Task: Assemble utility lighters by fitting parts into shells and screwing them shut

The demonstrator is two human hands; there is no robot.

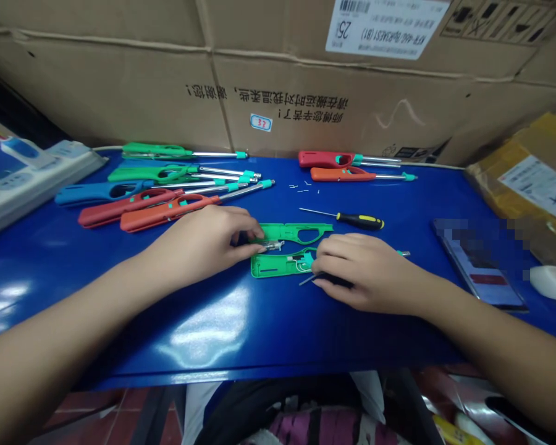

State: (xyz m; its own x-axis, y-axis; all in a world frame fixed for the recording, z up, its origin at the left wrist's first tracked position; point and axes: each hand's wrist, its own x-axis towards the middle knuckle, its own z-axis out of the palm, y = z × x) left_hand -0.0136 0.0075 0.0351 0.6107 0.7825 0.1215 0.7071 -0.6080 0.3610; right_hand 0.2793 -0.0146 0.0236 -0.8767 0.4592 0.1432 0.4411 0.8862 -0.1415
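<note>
A green long-necked lighter lies taken apart on the blue table [241,334]: one shell half [301,232] farther away, the other half [278,264] nearer, with small inner parts showing. My left hand [208,238] has its fingers curled, pinching a small metal part [272,246] between the two halves. My right hand [366,272] rests closed over the right end of the nearer half, and a thin dark rod [308,280] sticks out from under its fingers.
A screwdriver [352,219] with a black-and-yellow handle lies just beyond my right hand. Several assembled lighters [162,185] lie at the back left, two more [347,167] at the back right. A power strip [32,176], cardboard boxes [278,74], a phone [479,262] and tiny screws [303,186] surround them.
</note>
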